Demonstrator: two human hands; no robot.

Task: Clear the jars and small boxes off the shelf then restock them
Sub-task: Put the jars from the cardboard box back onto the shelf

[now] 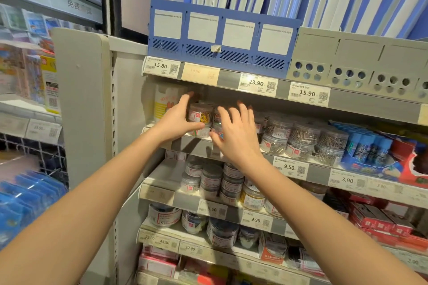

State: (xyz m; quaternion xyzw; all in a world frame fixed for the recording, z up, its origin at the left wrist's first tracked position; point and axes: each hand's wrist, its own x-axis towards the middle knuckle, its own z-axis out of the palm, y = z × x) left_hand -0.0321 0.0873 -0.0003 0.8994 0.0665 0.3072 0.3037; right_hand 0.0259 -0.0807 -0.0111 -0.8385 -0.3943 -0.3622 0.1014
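Note:
Clear round jars of coloured paper clips [200, 116] stand stacked at the left end of the second shelf [194, 143]. My left hand [178, 120] reaches in from the left, fingers spread, its thumb against the lower jar. My right hand [234, 129] hovers in front of the neighbouring stack of jars, fingers spread and straight, covering most of it. More jars of silver clips [301, 139] stand to the right. A white and yellow box [165, 102] stands behind my left hand at the shelf's far left.
The shelves below hold more jars [213, 180] and small red boxes [375, 217]. Blue packs [368, 146] lie to the right of the silver clip jars. Above are a blue file rack [222, 37] and a grey one [352, 60]. A second rack of goods stands at left.

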